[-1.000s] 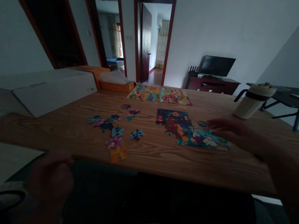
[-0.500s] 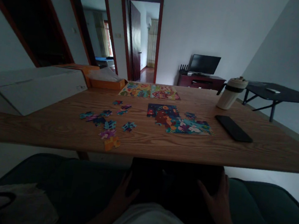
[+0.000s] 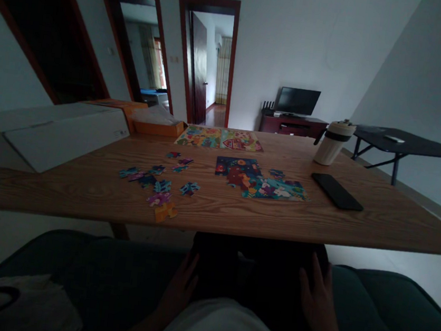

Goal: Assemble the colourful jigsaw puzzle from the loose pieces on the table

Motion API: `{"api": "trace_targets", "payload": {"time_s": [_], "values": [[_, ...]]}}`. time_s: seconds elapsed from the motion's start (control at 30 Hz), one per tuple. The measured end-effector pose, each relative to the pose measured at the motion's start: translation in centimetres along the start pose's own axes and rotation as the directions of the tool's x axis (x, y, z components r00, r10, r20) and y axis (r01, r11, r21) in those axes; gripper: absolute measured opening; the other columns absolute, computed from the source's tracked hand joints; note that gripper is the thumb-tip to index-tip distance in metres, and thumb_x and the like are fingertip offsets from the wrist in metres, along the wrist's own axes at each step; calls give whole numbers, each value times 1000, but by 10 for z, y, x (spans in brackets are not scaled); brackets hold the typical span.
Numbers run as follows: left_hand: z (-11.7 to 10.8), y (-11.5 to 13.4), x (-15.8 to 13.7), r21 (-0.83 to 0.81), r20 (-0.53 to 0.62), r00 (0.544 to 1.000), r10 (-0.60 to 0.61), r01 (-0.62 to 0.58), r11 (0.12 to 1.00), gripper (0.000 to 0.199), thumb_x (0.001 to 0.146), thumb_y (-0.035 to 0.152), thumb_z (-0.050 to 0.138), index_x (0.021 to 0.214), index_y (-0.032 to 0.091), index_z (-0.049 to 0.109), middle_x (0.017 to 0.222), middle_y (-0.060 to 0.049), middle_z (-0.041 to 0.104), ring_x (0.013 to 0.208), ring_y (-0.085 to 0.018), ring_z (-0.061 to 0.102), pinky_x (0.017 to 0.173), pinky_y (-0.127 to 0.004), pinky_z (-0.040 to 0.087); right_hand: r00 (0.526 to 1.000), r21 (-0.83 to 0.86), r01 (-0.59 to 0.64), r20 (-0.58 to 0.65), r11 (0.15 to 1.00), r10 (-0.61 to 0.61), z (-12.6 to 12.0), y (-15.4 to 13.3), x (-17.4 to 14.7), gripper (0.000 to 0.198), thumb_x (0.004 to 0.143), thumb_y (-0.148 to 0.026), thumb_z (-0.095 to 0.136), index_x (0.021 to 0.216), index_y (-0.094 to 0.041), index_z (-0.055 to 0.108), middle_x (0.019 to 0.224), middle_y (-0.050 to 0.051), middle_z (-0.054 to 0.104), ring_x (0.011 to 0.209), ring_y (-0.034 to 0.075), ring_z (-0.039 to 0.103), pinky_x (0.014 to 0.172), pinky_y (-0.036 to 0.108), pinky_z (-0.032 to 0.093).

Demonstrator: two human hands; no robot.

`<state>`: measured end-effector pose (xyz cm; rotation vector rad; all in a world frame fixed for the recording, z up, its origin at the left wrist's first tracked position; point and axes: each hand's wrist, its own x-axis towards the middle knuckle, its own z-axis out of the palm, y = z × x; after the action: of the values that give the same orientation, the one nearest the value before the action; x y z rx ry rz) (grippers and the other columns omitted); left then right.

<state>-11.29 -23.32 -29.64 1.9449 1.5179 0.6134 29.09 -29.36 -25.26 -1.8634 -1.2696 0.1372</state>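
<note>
My left hand (image 3: 180, 287) rests on my left thigh, below the table edge, its fingers stretched out and nothing in them. On the other thigh lies my right hand (image 3: 316, 293), fingers spread and holding nothing. Above them on the wooden table (image 3: 278, 220) is a partly joined jigsaw puzzle (image 3: 268, 184) with animals on a dark blue ground. One loose piece (image 3: 276, 174) lies against or close to its upper right side. Several scattered puzzle pieces (image 3: 162, 185) lie to the left, an orange piece (image 3: 166, 211) nearest the front edge.
A white box (image 3: 64, 134) and an orange tray (image 3: 159, 127) stand at the left. Two colourful picture sheets (image 3: 220, 138) lie at the back. To the right are a black phone (image 3: 337, 191) and a cream tumbler (image 3: 333, 144). A bag (image 3: 29, 306) sits on the green seat (image 3: 121, 266).
The view has tilted and shifted slightly. My left thumb has drawn in nearer the fingers, and my right hand has shifted a little on the thigh. The puzzle pieces have not moved on the table.
</note>
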Motion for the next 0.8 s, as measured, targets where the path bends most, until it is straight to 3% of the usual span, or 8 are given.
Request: {"api": "trace_targets", "payload": {"time_s": [0.1,0.2,0.43,0.57,0.63,0.7,0.77,0.8], "values": [[-3,1,1,45,24,999,28,-29,999,50,100,35,40,148,33,52,168,-1,23,152,-28,25,122,-45,27,998,-82,64,-10,995,-65,3,-4,-7,80,96,-61,43,163,-24,20,169,15,3,153,43,6,116,66,26],[-7,4,1,50,30,998,61,-62,997,50,98,32,43,148,35,52,166,0,29,151,-28,29,122,-49,28,993,-150,106,-25,983,-111,5,-6,-11,86,93,-64,47,163,-20,21,169,17,-10,152,45,4,114,67,26],[-14,23,2,77,41,998,44,-47,996,52,97,31,43,148,27,53,166,-6,28,149,-26,34,120,-46,34,987,-144,132,-75,981,-144,5,-2,-10,84,91,-61,52,161,-23,25,169,18,-2,151,46,13,111,69,30],[-57,52,-7,195,143,978,153,-179,964,46,91,33,58,136,29,64,148,-8,55,130,-29,58,110,-46,48,985,-131,131,-91,983,-143,4,-4,-12,82,92,-61,51,160,-21,28,170,16,-1,152,44,12,114,66,28],[-97,71,-14,249,45,937,346,-346,905,34,95,27,52,122,30,72,121,-5,74,110,-24,70,100,-41,54,985,-125,132,-91,983,-144,4,-3,-12,82,92,-61,50,160,-21,29,170,15,-1,152,43,13,114,66,27],[-142,89,-19,338,-189,827,530,-452,825,27,96,23,51,108,26,75,100,-6,77,92,-20,72,87,-35,57,984,-119,138,-94,983,-149,4,-3,-12,83,91,-62,50,160,-21,29,170,16,0,152,44,13,115,66,27],[-182,105,-17,493,-321,721,614,-426,759,21,94,23,57,105,25,74,96,-6,77,89,-21,70,87,-37,53,983,-116,143,-101,983,-155,4,-1,-12,83,91,-62,51,160,-20,29,170,17,0,152,44,13,115,66,27],[-197,111,-14,574,-347,697,628,-372,730,20,93,26,61,108,25,74,101,-7,77,94,-24,69,91,-41,51,982,-115,147,-105,982,-159,3,-1,-12,83,91,-62,51,160,-21,30,170,17,1,152,44,13,115,66,27]]}}
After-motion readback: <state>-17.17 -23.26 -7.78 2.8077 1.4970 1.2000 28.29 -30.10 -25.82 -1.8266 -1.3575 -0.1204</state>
